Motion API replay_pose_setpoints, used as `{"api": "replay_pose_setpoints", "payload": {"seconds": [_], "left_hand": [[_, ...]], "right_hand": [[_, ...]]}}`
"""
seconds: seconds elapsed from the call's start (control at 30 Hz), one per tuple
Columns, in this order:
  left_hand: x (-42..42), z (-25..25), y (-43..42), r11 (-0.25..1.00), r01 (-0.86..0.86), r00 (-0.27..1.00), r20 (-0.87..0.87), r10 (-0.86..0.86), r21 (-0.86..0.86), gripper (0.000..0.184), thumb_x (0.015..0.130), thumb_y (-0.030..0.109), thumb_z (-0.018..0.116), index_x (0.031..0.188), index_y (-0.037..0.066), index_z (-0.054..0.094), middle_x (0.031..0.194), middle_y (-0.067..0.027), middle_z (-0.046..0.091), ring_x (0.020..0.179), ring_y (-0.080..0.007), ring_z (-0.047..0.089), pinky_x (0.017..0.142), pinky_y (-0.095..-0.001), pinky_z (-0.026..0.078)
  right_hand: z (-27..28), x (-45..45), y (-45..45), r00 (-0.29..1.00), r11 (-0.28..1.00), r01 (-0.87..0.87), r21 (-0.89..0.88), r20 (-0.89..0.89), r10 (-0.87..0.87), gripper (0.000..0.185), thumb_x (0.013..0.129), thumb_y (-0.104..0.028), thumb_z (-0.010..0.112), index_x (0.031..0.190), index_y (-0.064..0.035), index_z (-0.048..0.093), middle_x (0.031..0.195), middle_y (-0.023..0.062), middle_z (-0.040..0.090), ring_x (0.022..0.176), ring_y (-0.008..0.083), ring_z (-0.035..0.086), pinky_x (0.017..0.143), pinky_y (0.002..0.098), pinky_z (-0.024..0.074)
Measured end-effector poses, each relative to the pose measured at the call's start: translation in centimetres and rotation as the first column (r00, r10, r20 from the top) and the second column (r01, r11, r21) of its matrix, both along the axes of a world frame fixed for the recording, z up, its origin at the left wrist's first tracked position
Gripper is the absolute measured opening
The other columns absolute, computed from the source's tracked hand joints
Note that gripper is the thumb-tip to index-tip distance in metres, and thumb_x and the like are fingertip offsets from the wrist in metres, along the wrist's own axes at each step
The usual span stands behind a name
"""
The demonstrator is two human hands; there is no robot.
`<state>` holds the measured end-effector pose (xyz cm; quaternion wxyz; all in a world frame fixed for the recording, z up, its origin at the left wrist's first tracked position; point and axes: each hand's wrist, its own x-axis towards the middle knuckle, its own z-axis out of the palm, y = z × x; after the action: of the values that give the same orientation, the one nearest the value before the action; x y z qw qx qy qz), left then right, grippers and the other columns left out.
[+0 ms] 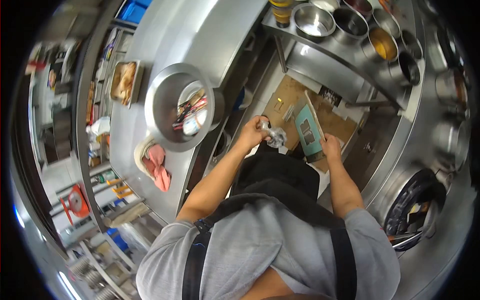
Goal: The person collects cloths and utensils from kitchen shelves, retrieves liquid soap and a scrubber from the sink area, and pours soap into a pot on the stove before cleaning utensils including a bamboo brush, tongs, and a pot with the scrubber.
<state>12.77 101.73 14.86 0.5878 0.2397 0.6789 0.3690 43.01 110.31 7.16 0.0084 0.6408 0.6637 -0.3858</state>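
My left hand (254, 132) is closed on a crumpled piece of clear plastic wrap (276, 136), out in front of my black apron (275, 172). On the other side, my right hand (331, 146) grips the lower edge of a flat cardboard piece (309, 129) with a teal face and a dark printed patch. The cardboard is tilted, its brown edge turned upward. Below both hands lies brown cardboard (285, 97) on the floor.
A large steel bowl (159, 120) holding packets stands on the left steel counter (170, 40). Beside it are a tray of meat (124, 84) and a pink cloth (159, 167). Steel pots (314, 22) line the right-hand shelf. A black-lined bin (395, 202) is at lower right.
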Motion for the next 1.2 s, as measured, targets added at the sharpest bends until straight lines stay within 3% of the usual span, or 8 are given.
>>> {"api": "replay_pose_setpoints", "payload": {"seconds": [0.07, 0.2, 0.47, 0.57, 0.7, 1.0, 1.1, 1.2], "left_hand": [[0.3, -6.5, 1.5, 0.983, -0.067, 0.962, -0.272, 0.018, -0.171, 0.04, 0.072, -0.012, 0.066, 0.108, 0.001, 0.055, 0.092, -0.0094, 0.061, 0.075, -0.018, 0.063, 0.063, -0.031, 0.056], [-3.2, -17.1, 6.2, 0.965, -0.219, 0.913, -0.379, 0.152, -0.142, 0.035, 0.07, -0.003, 0.071, 0.102, 0.005, 0.059, 0.086, -0.009, 0.066, 0.07, -0.0187, 0.065, 0.049, -0.0308, 0.049], [-13.1, -28.0, 18.1, 0.814, -0.579, 0.816, 0.036, 0.578, 0.043, 0.014, 0.082, 0.003, 0.068, 0.09, 0.006, 0.057, 0.072, -0.0044, 0.064, 0.057, -0.0141, 0.063, 0.04, -0.0233, 0.039], [-18.4, -29.9, 22.6, 0.611, -0.79, 0.597, 0.274, 0.754, 0.04, 0.005, 0.083, 0.0, 0.063, 0.086, 0.0, 0.059, 0.077, -0.0097, 0.064, 0.065, -0.0191, 0.064, 0.047, -0.0201, 0.052], [-23.3, -29.1, 27.9, 0.492, -0.836, 0.547, 0.306, 0.779, 0.243, 0.006, 0.085, 0.0, 0.058, 0.09, 0.0, 0.058, 0.081, -0.0096, 0.063, 0.065, -0.0203, 0.063, 0.05, -0.0239, 0.053], [-28.6, -29.5, 40.0, 0.455, -0.844, 0.527, 0.276, 0.804, 0.285, 0.015, 0.088, 0.007, 0.057, 0.102, -0.001, 0.056, 0.087, -0.0113, 0.062, 0.078, -0.02, 0.062, 0.061, -0.0291, 0.053], [-26.1, -28.9, 39.7, 0.453, -0.84, 0.521, 0.212, 0.827, 0.297, 0.023, 0.088, 0.013, 0.059, 0.107, 0.002, 0.056, 0.086, -0.0104, 0.061, 0.075, -0.0172, 0.062, 0.059, -0.0293, 0.05], [-21.8, -29.5, 33.7, 0.78, -0.576, 0.586, -0.543, 0.602, 0.243, 0.039, 0.091, 0.029, 0.053, 0.115, -0.001, 0.055, 0.096, -0.0158, 0.063, 0.084, -0.0238, 0.063, 0.066, -0.0318, 0.051]], "right_hand": [[-5.8, 3.4, -2.5, 1.0, 1.0, 0.006, -0.012, 0.002, -0.006, 0.027, 0.079, -0.023, 0.063, 0.097, -0.0035, 0.066, 0.093, 0.023, 0.064, 0.094, 0.0414, 0.06, 0.081, 0.049, 0.0469], [-12.0, 8.5, -7.1, 0.985, 0.986, 0.137, -0.1, 0.115, -0.126, 0.024, 0.08, -0.022, 0.062, 0.094, -0.0016, 0.066, 0.092, 0.0237, 0.064, 0.091, 0.0426, 0.06, 0.08, 0.0496, 0.0469], [-20.2, 14.6, -12.2, 0.959, 0.96, 0.196, -0.198, 0.241, -0.146, 0.022, 0.081, -0.019, 0.062, 0.092, -0.0003, 0.067, 0.087, 0.024, 0.065, 0.087, 0.0422, 0.062, 0.08, 0.0491, 0.0479], [-20.5, 14.8, -12.4, 0.95, 0.946, 0.247, -0.212, 0.243, -0.194, 0.022, 0.081, -0.019, 0.063, 0.093, -0.0012, 0.067, 0.086, 0.0231, 0.066, 0.086, 0.0414, 0.062, 0.078, 0.0474, 0.048], [-20.4, 13.8, -11.9, 0.927, 0.901, 0.343, -0.266, 0.252, -0.279, 0.022, 0.081, -0.019, 0.065, 0.095, -0.0027, 0.068, 0.083, 0.0234, 0.066, 0.083, 0.0398, 0.064, 0.075, 0.0454, 0.0482], [-20.5, 10.3, -7.8, 0.918, 0.884, 0.373, -0.283, 0.251, -0.307, 0.027, 0.08, -0.022, 0.067, 0.096, -0.0008, 0.066, 0.083, 0.0225, 0.065, 0.08, 0.038, 0.064, 0.074, 0.0432, 0.0477], [-20.4, 8.5, -6.5, 0.93, 0.904, 0.346, -0.252, 0.218, -0.295, 0.026, 0.08, -0.022, 0.065, 0.098, -0.0023, 0.068, 0.079, 0.0222, 0.066, 0.078, 0.0375, 0.066, 0.073, 0.0443, 0.0498], [-19.9, 7.1, -5.7, 0.937, 0.891, 0.345, -0.293, 0.162, -0.31, 0.028, 0.08, -0.022, 0.066, 0.098, 0.0004, 0.066, 0.084, 0.022, 0.066, 0.081, 0.0366, 0.065, 0.074, 0.0423, 0.0481]]}}
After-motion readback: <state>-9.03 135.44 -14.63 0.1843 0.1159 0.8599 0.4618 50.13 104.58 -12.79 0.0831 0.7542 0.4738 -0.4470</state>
